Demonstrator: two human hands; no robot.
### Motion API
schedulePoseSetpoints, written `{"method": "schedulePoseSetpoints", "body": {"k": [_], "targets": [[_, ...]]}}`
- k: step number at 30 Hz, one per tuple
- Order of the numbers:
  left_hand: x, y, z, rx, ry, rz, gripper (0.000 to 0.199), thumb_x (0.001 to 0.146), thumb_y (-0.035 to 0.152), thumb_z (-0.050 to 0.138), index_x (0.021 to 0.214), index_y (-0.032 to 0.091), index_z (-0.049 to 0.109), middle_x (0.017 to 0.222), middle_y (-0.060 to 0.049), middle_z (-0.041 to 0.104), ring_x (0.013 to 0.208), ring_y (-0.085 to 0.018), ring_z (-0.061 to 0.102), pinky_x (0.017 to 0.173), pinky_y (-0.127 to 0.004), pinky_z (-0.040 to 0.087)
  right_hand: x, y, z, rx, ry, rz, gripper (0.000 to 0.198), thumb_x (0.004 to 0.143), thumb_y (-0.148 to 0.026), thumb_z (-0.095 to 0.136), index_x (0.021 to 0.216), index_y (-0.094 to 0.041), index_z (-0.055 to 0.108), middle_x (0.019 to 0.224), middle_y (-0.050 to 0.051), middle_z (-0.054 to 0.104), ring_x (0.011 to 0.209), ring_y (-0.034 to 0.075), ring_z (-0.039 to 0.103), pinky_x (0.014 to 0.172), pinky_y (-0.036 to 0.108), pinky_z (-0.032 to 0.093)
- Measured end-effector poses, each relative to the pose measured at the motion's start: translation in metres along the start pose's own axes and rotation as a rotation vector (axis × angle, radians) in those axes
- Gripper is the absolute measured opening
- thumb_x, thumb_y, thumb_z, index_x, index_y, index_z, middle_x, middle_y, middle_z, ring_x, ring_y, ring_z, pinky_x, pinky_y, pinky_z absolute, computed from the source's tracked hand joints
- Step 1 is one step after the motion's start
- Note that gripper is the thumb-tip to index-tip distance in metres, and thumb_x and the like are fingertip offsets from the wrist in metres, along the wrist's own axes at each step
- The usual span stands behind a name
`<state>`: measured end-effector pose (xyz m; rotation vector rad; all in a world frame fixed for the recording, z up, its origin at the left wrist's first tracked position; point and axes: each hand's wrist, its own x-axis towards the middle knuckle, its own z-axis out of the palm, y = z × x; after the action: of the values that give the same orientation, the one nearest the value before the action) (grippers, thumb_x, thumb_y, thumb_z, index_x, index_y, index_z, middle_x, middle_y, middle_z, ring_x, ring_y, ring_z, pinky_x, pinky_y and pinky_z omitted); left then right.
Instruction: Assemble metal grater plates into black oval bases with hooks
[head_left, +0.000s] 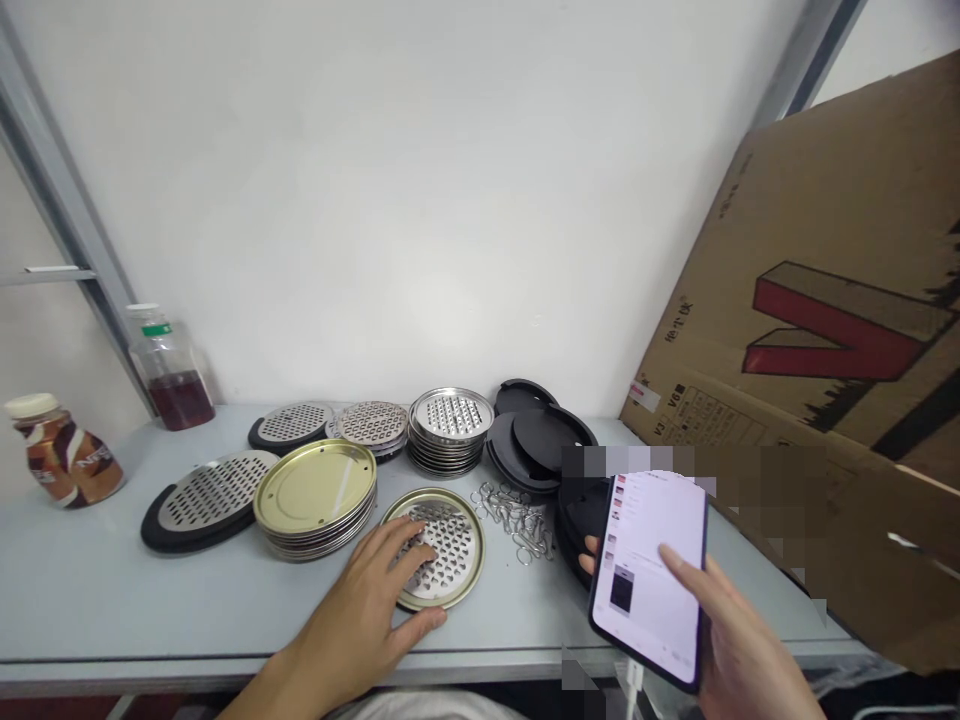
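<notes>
- One grater disc lies under your left hand, whose spread fingers rest on it.
- One phone, right of the disc, is gripped in your right hand; its screen text is too small to read.
- Three stacks: gold-faced lids left of the disc, grey graters and shiny graters behind it.
- Two black-rimmed graters, farther left.
- Metal clips and black plates, right of the disc, overlap too much to count.
- Two bottles, far left; the brown one's label shows "NE".
- One carton, far right, reads "V" and "V6".
</notes>
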<state>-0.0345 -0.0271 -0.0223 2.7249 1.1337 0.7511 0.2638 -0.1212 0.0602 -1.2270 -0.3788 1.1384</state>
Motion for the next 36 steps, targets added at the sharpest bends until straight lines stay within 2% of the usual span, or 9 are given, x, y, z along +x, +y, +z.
{"method": "schedulePoseSetpoints", "body": {"k": [3, 10, 20, 22, 27, 36], "targets": [[0.0006, 0.0005, 0.0004, -0.001, -0.002, -0.002, 0.042, 0.087, 0.038, 0.068, 0.127, 0.026, 0.061, 0.142, -0.011, 0.055, 0.133, -0.036, 0.048, 0.107, -0.058, 0.045, -0.0033, 0.0002, -0.0001, -0.035, -0.013, -0.04, 0.082, 0.07, -0.041, 0.078, 0.142, -0.019, 0.047, 0.104, 0.014, 0.078, 0.105, 0.039, 0.07, 0.095, 0.054, 0.052], [0.0, 0.0003, 0.0002, 0.003, -0.003, 0.002, 0.042, 0.088, 0.04, 0.068, 0.127, 0.027, 0.06, 0.142, -0.011, 0.055, 0.133, -0.036, 0.048, 0.108, -0.059, 0.044, -0.0055, 0.0005, 0.0005, -0.031, -0.011, -0.031, 0.084, 0.068, -0.04, 0.078, 0.144, -0.019, 0.046, 0.103, 0.014, 0.078, 0.104, 0.038, 0.07, 0.089, 0.051, 0.055], [-0.0003, 0.0003, -0.0008, 0.003, 0.007, 0.003, 0.042, 0.087, 0.04, 0.069, 0.127, 0.027, 0.061, 0.141, -0.011, 0.056, 0.132, -0.036, 0.049, 0.106, -0.056, 0.046, -0.0027, 0.0042, -0.0057, -0.019, -0.067, -0.054, 0.082, 0.068, -0.023, 0.071, 0.144, -0.02, 0.043, 0.107, 0.015, 0.077, 0.108, 0.037, 0.069, 0.092, 0.051, 0.053], [-0.0001, 0.0003, -0.0007, 0.002, 0.006, 0.003, 0.042, 0.087, 0.04, 0.069, 0.126, 0.027, 0.062, 0.141, -0.011, 0.056, 0.132, -0.036, 0.049, 0.106, -0.056, 0.046, -0.0029, 0.0029, -0.0047, -0.016, -0.057, -0.04, 0.08, 0.07, -0.026, 0.072, 0.144, -0.02, 0.043, 0.108, 0.015, 0.077, 0.107, 0.037, 0.069, 0.092, 0.05, 0.054], [-0.0001, -0.0004, -0.0009, -0.005, 0.001, 0.0, 0.042, 0.088, 0.04, 0.068, 0.127, 0.027, 0.061, 0.142, -0.011, 0.055, 0.133, -0.035, 0.048, 0.107, -0.057, 0.045, -0.0046, -0.0021, 0.0006, 0.007, -0.025, 0.004, 0.08, 0.078, -0.053, 0.069, 0.145, -0.017, 0.043, 0.107, 0.016, 0.077, 0.103, 0.037, 0.071, 0.089, 0.049, 0.056], [0.0006, 0.0004, -0.0002, -0.002, 0.033, 0.006, 0.043, 0.084, 0.039, 0.072, 0.125, 0.028, 0.063, 0.14, -0.01, 0.057, 0.131, -0.036, 0.051, 0.106, -0.055, 0.047, -0.007, -0.0014, 0.0007, -0.012, -0.02, -0.023, 0.085, 0.073, -0.046, 0.076, 0.146, -0.019, 0.043, 0.107, 0.014, 0.077, 0.104, 0.038, 0.07, 0.089, 0.051, 0.057]]}}
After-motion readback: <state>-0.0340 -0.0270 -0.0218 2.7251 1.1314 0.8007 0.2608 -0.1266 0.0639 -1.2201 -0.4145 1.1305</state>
